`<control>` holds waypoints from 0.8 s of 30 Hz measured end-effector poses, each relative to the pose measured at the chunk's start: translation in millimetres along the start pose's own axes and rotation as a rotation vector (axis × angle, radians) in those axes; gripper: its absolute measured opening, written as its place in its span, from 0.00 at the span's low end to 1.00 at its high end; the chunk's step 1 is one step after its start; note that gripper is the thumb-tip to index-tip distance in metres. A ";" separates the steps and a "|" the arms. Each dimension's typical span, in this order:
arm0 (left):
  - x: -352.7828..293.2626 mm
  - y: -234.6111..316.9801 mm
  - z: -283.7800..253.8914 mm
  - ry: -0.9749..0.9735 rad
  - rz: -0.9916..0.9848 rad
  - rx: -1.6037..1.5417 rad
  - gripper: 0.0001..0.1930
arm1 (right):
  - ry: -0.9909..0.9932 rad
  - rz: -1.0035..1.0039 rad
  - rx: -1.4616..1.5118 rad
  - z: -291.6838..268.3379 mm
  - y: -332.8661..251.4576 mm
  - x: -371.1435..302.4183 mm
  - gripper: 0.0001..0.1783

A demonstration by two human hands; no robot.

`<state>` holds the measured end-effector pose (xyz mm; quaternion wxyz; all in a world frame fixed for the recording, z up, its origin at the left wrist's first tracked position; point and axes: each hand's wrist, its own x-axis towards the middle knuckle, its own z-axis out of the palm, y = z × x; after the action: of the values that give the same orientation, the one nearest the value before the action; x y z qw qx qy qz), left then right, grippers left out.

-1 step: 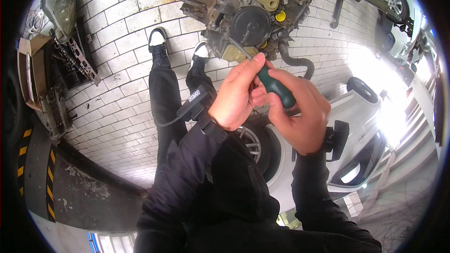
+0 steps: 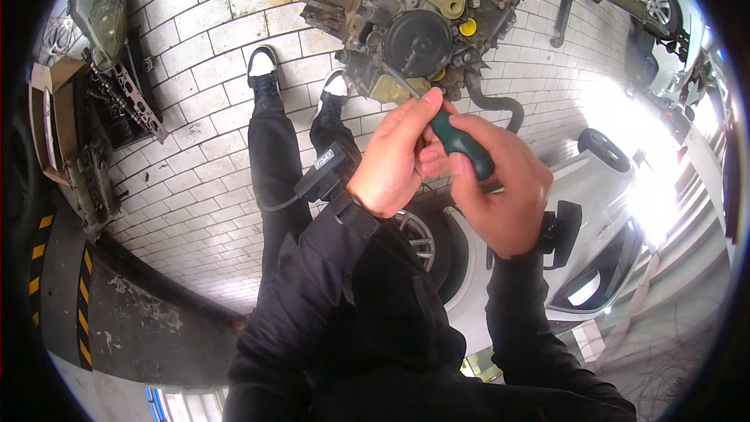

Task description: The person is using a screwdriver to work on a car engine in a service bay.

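A screwdriver [image 2: 464,145] with a dark green, rounded handle is held between both hands, its thin metal shaft slanting up and left toward the engine [image 2: 375,8]. My left hand [image 2: 397,158] is closed, thumb and fingers pinching the shaft close to the handle. Around the handle, my right hand [image 2: 512,180] is closed with the thumb pressed on its side. The shaft's tip lies over the engine's lower edge, near a round black cover [image 2: 419,43]; whether it touches anything there I cannot tell.
Yellow plugs [image 2: 467,27] sit in the engine, and a black hose [image 2: 508,106] curves off it. A white car [image 2: 582,187] stands at the right. At the left, a headlight [image 2: 98,16] and an open cardboard box [image 2: 58,109] lie on the tiled floor [image 2: 195,164].
My right thumb and fingers have shifted very slightly on the handle. My left hand and the engine look the same.
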<state>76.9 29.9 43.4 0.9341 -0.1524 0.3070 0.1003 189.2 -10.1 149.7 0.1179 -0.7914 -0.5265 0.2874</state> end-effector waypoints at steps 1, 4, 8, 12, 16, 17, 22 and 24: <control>3.1 0.3 0.0 0.008 0.013 -0.001 0.18 | -0.014 0.118 0.030 -2.2 -4.0 3.3 0.20; 4.7 1.8 0.2 0.024 -0.011 -0.043 0.18 | 0.015 0.185 0.032 0.9 -2.5 4.0 0.21; 6.7 5.4 2.9 0.091 -0.020 -0.113 0.17 | 0.124 -0.093 -0.036 7.0 8.0 12.1 0.23; 10.6 2.3 0.3 0.129 0.000 -0.057 0.16 | 0.033 -0.014 -0.051 -5.9 -2.0 13.4 0.26; 8.3 3.6 2.2 0.047 -0.032 -0.093 0.16 | -0.042 0.233 0.026 -5.0 1.2 7.8 0.31; 8.4 2.5 3.0 0.056 -0.036 -0.140 0.16 | 0.026 0.044 -0.001 -2.2 4.2 7.6 0.32; 9.4 2.8 1.0 0.061 -0.006 -0.081 0.16 | 0.003 0.104 0.121 -3.9 -2.3 13.4 0.33; 9.4 3.1 3.1 0.068 -0.001 -0.046 0.17 | -0.031 0.146 0.019 -4.1 3.9 9.8 0.37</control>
<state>85.2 34.7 39.3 0.9193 -0.1772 0.3363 0.1016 197.3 -2.4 147.9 0.0962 -0.8220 -0.4662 0.3125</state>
